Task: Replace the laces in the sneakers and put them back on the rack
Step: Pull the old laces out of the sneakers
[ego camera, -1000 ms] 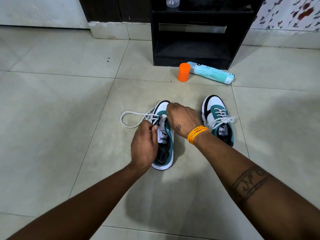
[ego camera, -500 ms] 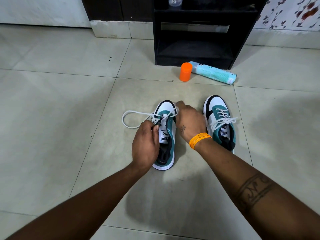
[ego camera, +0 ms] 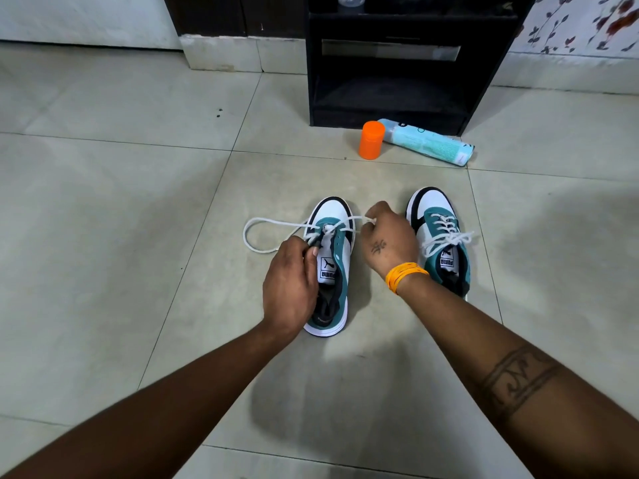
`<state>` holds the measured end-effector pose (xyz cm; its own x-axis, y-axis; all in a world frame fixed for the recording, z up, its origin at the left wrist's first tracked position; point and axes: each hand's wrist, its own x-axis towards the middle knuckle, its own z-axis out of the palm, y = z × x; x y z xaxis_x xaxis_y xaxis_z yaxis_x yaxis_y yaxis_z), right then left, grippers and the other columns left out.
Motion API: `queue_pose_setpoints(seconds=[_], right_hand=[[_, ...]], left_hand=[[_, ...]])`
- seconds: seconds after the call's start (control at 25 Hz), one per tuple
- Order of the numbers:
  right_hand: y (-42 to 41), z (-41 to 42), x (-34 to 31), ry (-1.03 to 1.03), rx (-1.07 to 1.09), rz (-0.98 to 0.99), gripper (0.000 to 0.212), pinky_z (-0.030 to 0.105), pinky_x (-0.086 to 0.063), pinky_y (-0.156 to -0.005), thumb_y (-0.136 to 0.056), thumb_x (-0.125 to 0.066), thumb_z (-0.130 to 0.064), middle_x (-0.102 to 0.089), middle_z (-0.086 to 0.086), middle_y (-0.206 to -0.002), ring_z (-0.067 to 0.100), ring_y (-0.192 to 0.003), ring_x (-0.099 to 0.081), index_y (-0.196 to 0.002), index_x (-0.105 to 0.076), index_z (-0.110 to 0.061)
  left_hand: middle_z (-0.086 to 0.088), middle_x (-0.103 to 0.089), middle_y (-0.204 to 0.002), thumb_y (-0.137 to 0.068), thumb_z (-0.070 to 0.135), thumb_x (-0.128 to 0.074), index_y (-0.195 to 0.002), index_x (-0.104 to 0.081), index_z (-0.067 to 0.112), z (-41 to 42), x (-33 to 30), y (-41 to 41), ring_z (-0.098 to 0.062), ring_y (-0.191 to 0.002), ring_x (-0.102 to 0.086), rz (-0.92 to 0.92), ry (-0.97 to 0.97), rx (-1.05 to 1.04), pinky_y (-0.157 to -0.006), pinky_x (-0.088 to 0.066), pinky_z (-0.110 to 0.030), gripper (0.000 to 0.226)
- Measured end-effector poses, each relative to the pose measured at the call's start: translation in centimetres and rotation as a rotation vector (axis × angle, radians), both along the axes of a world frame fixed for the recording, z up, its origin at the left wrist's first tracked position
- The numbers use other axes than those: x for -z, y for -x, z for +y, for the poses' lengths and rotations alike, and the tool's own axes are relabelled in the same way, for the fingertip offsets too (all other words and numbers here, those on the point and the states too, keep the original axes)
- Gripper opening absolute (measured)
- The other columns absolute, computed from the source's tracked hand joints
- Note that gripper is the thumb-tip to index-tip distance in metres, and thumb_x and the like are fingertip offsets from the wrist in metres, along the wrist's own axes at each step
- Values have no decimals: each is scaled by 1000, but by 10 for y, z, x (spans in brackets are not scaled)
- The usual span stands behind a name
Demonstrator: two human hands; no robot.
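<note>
1. teal, white and black, the left sneaker [ego camera: 332,271] lies toe-up at the floor's centre, its white lace [ego camera: 262,233] looping out toward 9 o'clock.
2. two sneakers: the right sneaker [ego camera: 441,236] sits at 3 o'clock of it, already laced.
3. the left hand [ego camera: 290,285] pinches the lace at the eyelets; the right hand [ego camera: 389,236] pinches the lace's other end, at 2 o'clock of the tongue.
</note>
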<state>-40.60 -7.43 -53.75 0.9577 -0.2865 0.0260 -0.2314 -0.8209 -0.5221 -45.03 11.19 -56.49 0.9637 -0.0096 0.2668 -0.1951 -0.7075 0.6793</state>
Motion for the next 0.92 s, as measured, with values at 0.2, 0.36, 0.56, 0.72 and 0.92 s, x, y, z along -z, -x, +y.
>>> queue_pose_setpoints(seconds=[0.2, 0.36, 0.56, 0.72, 0.92], right_hand=[[4, 24, -5, 449, -452, -62, 30, 38, -35, -60, -96, -47, -15, -68, 13, -106, 43, -85, -67, -126, -49, -15], [4, 10, 2, 296, -155, 0, 20, 39, -37, -63, -98, -46, -15, -69, 19, -104, 45, -91, -68, -116, -48, -6], [5, 11, -5, 163, -182, -34, 32, 40, -40, -66, -97, -47, -15, -71, 19, -101, 44, -90, -67, -130, -49, -14], [4, 22, -4, 372, -447, -54, 25, 40, -40, -65, -100, -47, -17, -68, 13, -112, 44, -88, -66, -124, -51, -17], [-5, 4, 12, -57, 81, 28, 16, 39, -49, -72, -96, -50, -20, -71, 19, -98, 43, -94, -67, -106, -59, -10]], left_hand=[[-3, -57, -87, -108, 31, -43, -93, -47, 15, -1, -1, 1, -27, -78, -53, 6, 3, 2, -63, -41, -40, 22], [-3, -57, -87, -108, 30, -45, -93, -47, 17, 0, -1, 1, -27, -78, -53, 14, -3, 0, -63, -42, -40, 20], [-2, -55, -84, -108, 31, -44, -92, -45, 16, 0, -1, 0, -25, -75, -51, 10, -4, 1, -62, -41, -40, 22], [0, -53, -85, -108, 32, -43, -91, -46, 16, 0, 0, 0, -24, -75, -50, -3, -7, 12, -61, -38, -38, 23], [1, -54, -83, -108, 30, -46, -92, -47, 15, 2, 2, -1, -23, -75, -50, 17, 12, -12, -62, -40, -39, 22]])
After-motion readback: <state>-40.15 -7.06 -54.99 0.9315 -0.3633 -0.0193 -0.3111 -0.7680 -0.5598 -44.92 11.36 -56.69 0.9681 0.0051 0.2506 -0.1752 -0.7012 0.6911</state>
